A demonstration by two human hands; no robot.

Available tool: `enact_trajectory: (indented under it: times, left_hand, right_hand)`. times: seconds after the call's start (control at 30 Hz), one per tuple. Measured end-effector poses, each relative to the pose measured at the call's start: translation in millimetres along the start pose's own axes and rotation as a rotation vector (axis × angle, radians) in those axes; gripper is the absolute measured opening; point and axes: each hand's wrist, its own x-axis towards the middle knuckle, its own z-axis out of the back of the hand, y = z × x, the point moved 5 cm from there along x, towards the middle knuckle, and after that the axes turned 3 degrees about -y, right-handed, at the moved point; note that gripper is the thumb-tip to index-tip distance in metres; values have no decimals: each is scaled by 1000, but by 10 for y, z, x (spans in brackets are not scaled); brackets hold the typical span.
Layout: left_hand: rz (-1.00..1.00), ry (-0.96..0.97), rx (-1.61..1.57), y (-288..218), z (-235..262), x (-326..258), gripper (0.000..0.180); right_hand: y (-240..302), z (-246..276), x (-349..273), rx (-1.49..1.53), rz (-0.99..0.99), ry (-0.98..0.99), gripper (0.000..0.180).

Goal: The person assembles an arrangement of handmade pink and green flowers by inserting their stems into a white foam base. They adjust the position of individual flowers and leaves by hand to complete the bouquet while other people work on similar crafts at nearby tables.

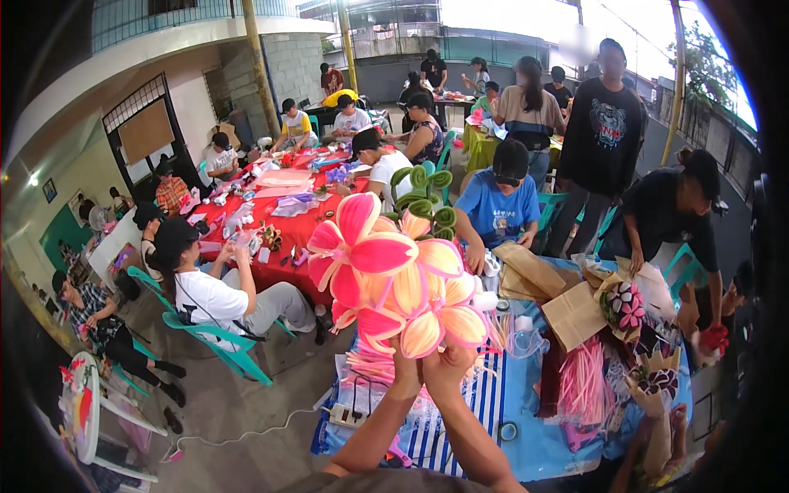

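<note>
Left hand (404,374) and right hand (449,374) gripped the pink-orange bouquet (374,246) underneath, fingertips partly hidden, above the tabletop (528,452) toward its left edge. Probably arranging blooms; next move likely needed steady stems. Brown paper (575,316) lay near the far edge.

Wide fisheye view from head height, looking forward and down. The forearms (370,434) enter at the lower edge; flowers (380,251) are close at centre, a blue desk (534,464) below, a red desk (283,277) farther off.
</note>
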Motion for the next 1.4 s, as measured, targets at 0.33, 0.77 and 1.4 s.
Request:
enact_trajectory:
  times: [0.33,0.77,1.4]
  left_hand:
    - [140,140,-31,-255,-500,-198,14]
    - [-335,263,292,-330,-810,-216,32]
    - [-624,647,680,-598,-1159,110,10]
  right_hand:
    - [24,179,124,3,-18,-43,20]
    - [-341,226,369,337,-409,-107,13]
    - [-812,430,260,397,-453,-144,18]
